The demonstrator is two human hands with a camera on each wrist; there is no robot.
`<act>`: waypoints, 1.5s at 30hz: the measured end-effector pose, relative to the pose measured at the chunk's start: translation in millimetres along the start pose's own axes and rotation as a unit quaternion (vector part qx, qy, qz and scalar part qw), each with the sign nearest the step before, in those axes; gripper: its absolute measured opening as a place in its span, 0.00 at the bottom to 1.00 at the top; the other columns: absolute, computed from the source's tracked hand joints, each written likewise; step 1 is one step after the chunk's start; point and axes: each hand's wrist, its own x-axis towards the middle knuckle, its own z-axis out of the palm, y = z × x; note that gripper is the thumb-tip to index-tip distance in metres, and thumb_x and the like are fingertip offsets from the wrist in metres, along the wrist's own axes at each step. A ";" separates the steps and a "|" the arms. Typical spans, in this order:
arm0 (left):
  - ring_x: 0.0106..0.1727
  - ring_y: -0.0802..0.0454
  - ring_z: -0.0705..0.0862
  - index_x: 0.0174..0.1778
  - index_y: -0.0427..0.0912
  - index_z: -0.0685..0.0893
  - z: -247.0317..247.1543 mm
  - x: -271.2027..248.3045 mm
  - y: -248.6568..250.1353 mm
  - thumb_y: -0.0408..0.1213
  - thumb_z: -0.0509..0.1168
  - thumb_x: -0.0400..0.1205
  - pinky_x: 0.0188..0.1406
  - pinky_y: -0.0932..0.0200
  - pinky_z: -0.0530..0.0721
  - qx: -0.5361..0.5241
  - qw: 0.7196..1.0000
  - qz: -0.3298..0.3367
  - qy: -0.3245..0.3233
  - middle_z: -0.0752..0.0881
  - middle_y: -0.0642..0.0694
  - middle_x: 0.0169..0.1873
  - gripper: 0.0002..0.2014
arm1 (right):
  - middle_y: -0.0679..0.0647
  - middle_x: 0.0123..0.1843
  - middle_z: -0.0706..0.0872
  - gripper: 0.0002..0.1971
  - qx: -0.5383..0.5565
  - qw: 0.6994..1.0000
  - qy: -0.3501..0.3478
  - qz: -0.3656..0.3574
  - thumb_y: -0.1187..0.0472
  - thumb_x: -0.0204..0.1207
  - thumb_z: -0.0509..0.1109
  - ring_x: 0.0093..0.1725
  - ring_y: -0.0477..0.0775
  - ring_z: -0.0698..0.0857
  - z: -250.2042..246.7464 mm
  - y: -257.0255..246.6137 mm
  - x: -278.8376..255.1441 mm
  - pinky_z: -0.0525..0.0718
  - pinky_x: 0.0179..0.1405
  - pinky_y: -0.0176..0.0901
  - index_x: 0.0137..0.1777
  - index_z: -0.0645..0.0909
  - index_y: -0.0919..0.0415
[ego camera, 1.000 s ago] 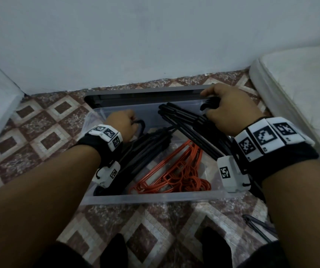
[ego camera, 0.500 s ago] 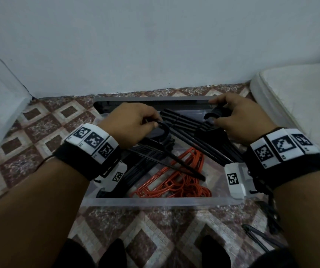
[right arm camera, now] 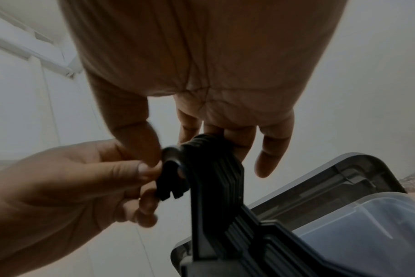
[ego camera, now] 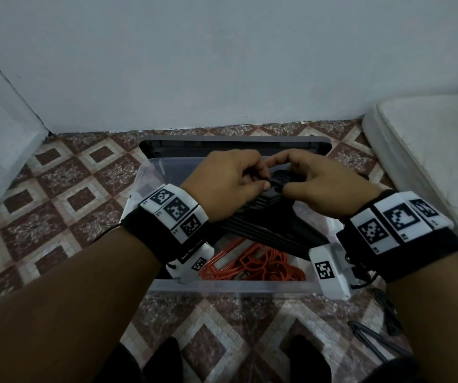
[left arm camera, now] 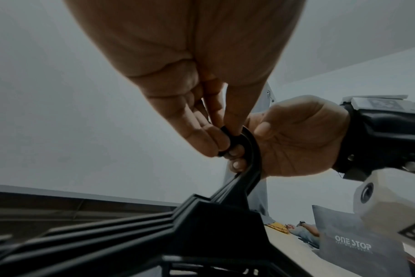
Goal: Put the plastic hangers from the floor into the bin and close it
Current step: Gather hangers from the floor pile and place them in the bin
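Observation:
A bunch of black plastic hangers (ego camera: 263, 217) hangs half inside the clear bin (ego camera: 233, 286), its hooks raised. My left hand (ego camera: 250, 176) pinches a hook tip (left arm camera: 225, 144) between thumb and fingers. My right hand (ego camera: 303, 176) holds the stacked hooks (right arm camera: 211, 150), thumb in front and fingers behind. The two hands touch above the middle of the bin. Orange hangers (ego camera: 255, 265) lie on the bin's bottom near the front wall. The dark grey lid (ego camera: 233, 142) lies behind the bin against the wall.
More black hangers (ego camera: 371, 338) lie on the patterned tile floor at the lower right. A white mattress (ego camera: 429, 150) lies along the right, and a white wall stands behind the bin. My feet (ego camera: 167, 355) are just in front of the bin.
My left hand rose out of the bin's left side with a black hanger and brought its hook to the right hand's bunch. The right hand shifted left toward the middle.

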 end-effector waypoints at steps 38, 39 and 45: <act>0.29 0.57 0.75 0.43 0.56 0.74 -18.1 4.2 -69.6 0.44 0.64 0.82 0.26 0.63 0.66 0.148 0.988 -0.051 0.015 0.76 0.58 0.28 0.05 | 0.42 0.33 0.75 0.03 -0.331 0.927 0.170 0.044 0.51 0.80 0.68 0.39 0.56 0.79 -29.6 32.2 -0.8 0.75 0.38 0.45 0.47 0.77 0.47; 0.29 0.56 0.75 0.43 0.56 0.74 -19.0 3.6 -72.4 0.44 0.64 0.82 0.26 0.62 0.66 0.163 0.985 -0.054 0.020 0.75 0.58 0.28 0.05 | 0.43 0.33 0.76 0.03 -0.331 0.927 0.172 0.044 0.51 0.80 0.68 0.38 0.56 0.79 -30.5 33.1 -1.1 0.74 0.37 0.45 0.47 0.78 0.48; 0.31 0.48 0.76 0.44 0.53 0.76 -31.4 3.8 -89.1 0.49 0.62 0.83 0.31 0.56 0.71 0.223 0.971 -0.080 0.025 0.75 0.55 0.28 0.06 | 0.45 0.32 0.77 0.04 -0.306 0.931 0.189 0.065 0.51 0.80 0.68 0.31 0.47 0.75 -41.1 38.4 -5.1 0.66 0.28 0.41 0.45 0.78 0.49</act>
